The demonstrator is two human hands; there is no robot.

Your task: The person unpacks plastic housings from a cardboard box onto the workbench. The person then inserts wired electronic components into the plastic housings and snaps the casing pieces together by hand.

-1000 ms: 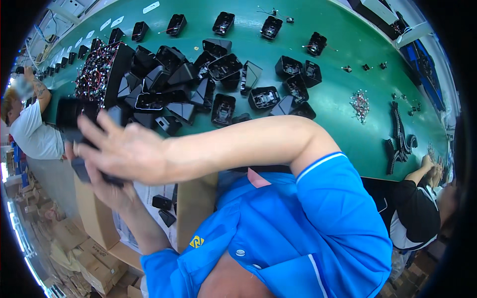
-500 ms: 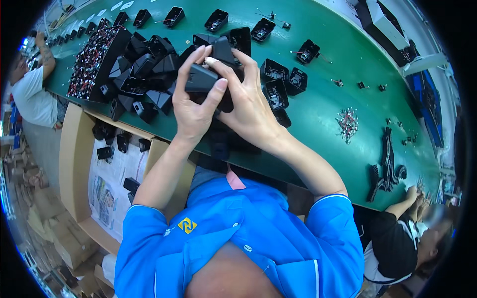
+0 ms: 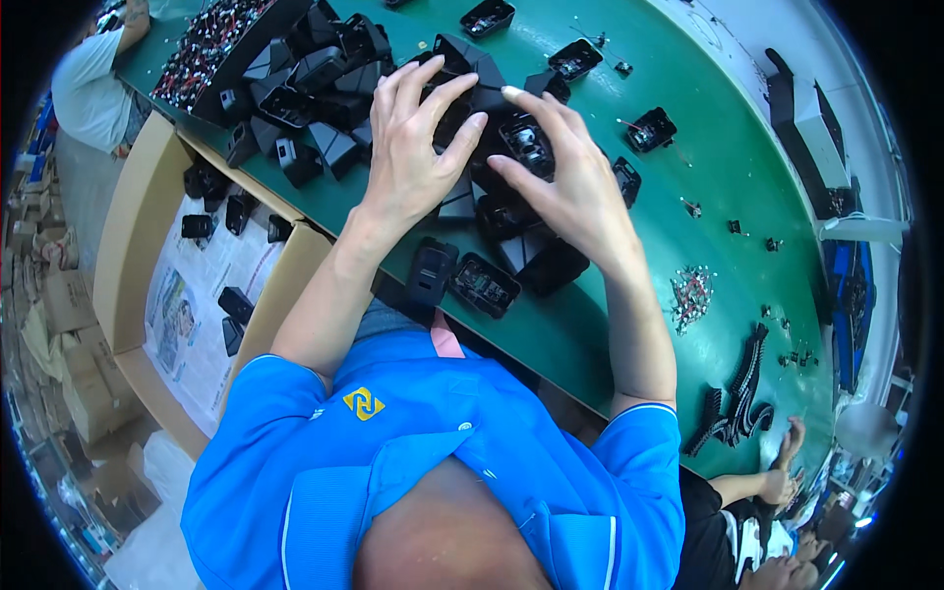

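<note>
Both my hands are over a cluster of black plastic housings on the green bench. My left hand (image 3: pixel 418 133) has its fingers spread just above dark housings (image 3: pixel 450 113), and nothing shows in its grip. My right hand (image 3: pixel 575 167) curves with thumb and index finger wide apart beside an open black housing (image 3: pixel 527 144) whose inner parts show. Whether its fingertips touch that housing is hard to tell. Close to the bench's near edge lie an open housing (image 3: pixel 485 285) and a closed-side-up black piece (image 3: pixel 432 271).
To the left, more black housings (image 3: pixel 315 74) are heaped beside a bin of small wired parts (image 3: pixel 211 49). A cardboard box (image 3: pixel 133 265) lined with paper stands below. Rightward lie a wire pile (image 3: pixel 692 298) and black ribbed strips (image 3: pixel 733 398). Other people sit at both sides.
The two dark pieces are no longer held up between my hands. My hands have come apart and spread over the cluster. Housings now lie near the front edge, and the view has shifted.
</note>
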